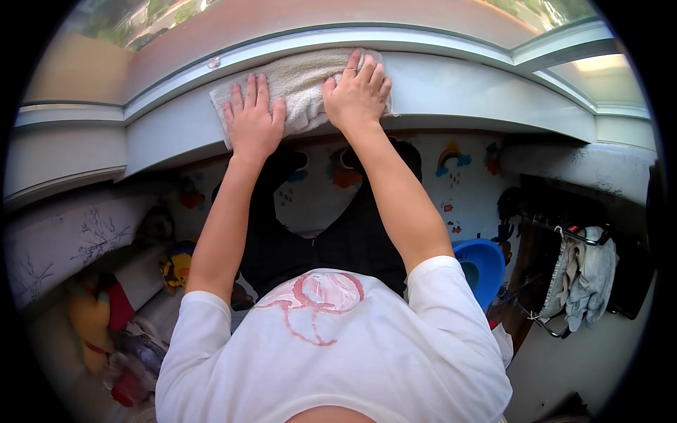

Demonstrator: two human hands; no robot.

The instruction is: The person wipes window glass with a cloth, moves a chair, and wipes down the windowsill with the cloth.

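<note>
Head view: 1 pale, bunched cloth lies on the white windowsill at 12 o'clock, directly under the fingers of both hands. The left hand covers its 9 o'clock part, palm down, with 4 fingers spread wide and pointing to 12 o'clock, the thumb apart towards 1. The right hand presses near its 3 o'clock end, fingers lightly bent and apart, fanning from 12 to 2 o'clock, its thumb towards 11.

Both arms reach out almost straight from short white sleeves: the left forearm leans between 12 and 1 o'clock, the right forearm towards 11.

The cloth's long axis follows the sill, roughly 9 to 3 o'clock, its left end dipping towards 8. Folds gather between the 2 hands, and the far edge lies just beside the window frame. A blue basin stands below, at 4 o'clock.
</note>
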